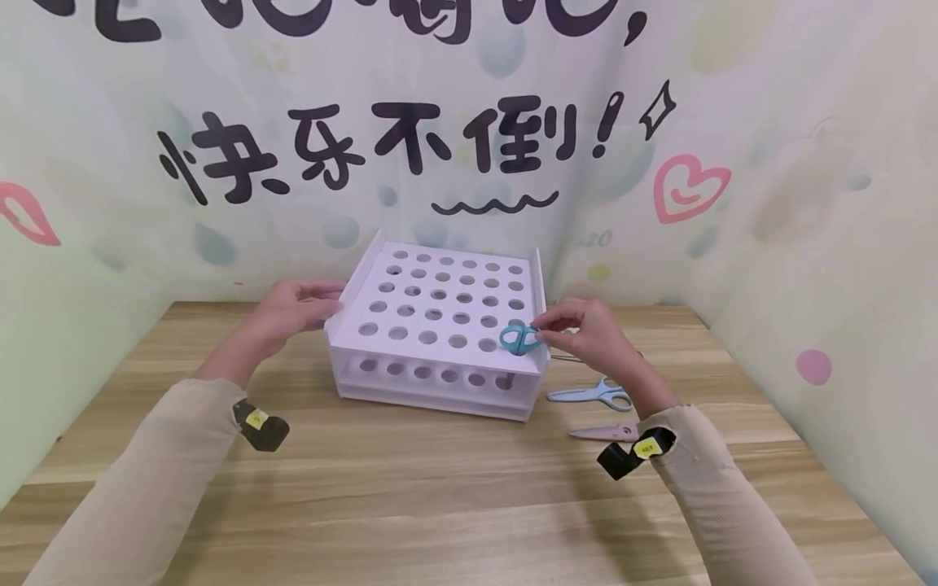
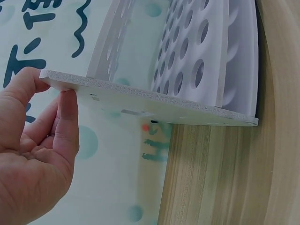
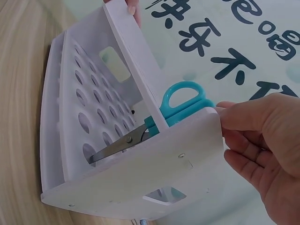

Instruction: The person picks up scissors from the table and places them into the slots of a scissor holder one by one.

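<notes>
A white rack (image 1: 449, 360) with rows of round holes stands on the table. At its left side, my left hand (image 1: 293, 313) grips the side panel; the left wrist view shows the thumb on the panel's edge and a fingertip against its outer face. Teal-handled scissors (image 1: 515, 337) stand blades down in a hole at the rack's right front corner. Below the top board, their metal blades (image 3: 119, 146) point at a hole of the lower board. My right hand (image 1: 586, 330) pinches the handle's end with thumb and index finger beside the right panel; part of this contact is hidden.
On the table right of the rack lie light blue scissors (image 1: 597, 395) and pink scissors (image 1: 604, 432), the latter partly behind the right wrist's camera. Another thin metal piece (image 1: 564, 357) shows under the right hand. A printed wall sheet (image 1: 410, 212) rises behind the table.
</notes>
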`<control>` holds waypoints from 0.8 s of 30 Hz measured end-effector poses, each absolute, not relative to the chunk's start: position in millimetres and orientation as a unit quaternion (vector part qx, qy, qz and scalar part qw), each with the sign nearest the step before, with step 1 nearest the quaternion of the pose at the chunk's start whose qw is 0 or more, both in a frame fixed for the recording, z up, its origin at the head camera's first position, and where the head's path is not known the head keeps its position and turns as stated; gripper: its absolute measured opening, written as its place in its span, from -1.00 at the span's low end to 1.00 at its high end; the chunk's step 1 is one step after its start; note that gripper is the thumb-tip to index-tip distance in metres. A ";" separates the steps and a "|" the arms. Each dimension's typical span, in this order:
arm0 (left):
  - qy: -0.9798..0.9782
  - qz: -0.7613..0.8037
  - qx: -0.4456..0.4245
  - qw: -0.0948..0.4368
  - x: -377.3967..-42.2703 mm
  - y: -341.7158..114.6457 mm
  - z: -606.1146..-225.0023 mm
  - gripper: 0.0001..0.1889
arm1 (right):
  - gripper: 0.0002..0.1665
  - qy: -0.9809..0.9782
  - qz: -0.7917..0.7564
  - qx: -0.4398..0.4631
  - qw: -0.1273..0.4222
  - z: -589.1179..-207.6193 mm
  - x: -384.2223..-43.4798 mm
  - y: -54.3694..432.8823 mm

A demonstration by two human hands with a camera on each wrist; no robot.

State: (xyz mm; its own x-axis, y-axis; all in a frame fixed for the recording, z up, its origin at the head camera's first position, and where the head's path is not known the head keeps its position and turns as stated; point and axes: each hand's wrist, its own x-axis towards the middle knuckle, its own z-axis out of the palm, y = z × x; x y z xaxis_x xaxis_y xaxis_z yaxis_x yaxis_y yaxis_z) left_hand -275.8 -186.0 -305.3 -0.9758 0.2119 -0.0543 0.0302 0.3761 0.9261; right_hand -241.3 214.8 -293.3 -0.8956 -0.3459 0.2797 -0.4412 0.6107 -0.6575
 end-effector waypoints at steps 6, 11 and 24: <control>0.824 0.555 0.073 0.084 -275.7 -186.0 -306.3 -0.48 | -0.79 -0.886 0.404 0.223 0.051 -294.8 -242.3 216.6; 0.822 0.558 0.077 0.084 -275.5 -185.7 -306.6 -0.48 | -0.78 -0.882 0.407 0.233 0.049 -293.9 -242.1 220.6; 0.818 0.565 0.073 0.081 -274.4 -185.5 -306.1 -0.49 | -0.76 -0.891 0.388 0.232 0.052 -299.8 -231.7 260.7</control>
State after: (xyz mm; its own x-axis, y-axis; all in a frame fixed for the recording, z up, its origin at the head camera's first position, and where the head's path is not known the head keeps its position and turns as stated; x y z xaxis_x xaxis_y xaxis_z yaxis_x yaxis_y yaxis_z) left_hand -274.4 -185.5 -306.1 -0.9761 0.2116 -0.0497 0.0285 0.3511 0.9359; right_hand -231.7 260.7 -299.8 -0.8875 -0.3725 0.2712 -0.4524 0.5925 -0.6665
